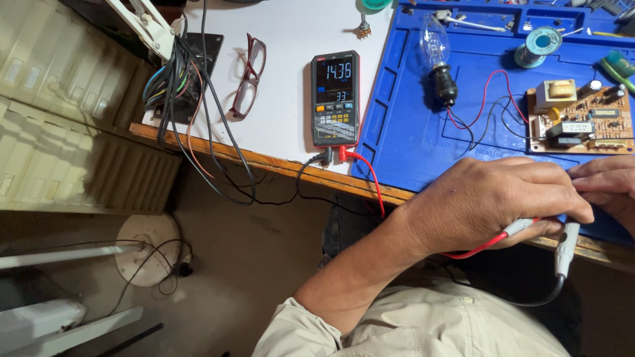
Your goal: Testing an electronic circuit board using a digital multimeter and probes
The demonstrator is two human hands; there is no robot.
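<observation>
The left hand (493, 198) sits at the near edge of the tabletop (297, 39), over the near edge of the blue mat (410, 132). Its grip is clenched on two test probes: the red probe (512, 229) runs under the palm, and the grey probe (567, 246) hangs down from below the fingers, off the tabletop edge. The right hand (608, 188) comes in from the right, its fingertips touching those of the left; whether it clasps anything cannot be told, as most of it is out of view.

The probes look light and stiff, with smooth plastic barrels, while their leads are soft and trailing. They are probably best held along the barrel, behind the tip, as the left hand holds them.

The red lead (370, 178) runs back to the meter (335, 98), which lies flat near the middle of the near edge with its screen lit. A circuit board (579, 119) rests on the mat just beyond the hands, wired to a clear bulb (436, 56). Glasses (248, 76) lie left of the meter.
</observation>
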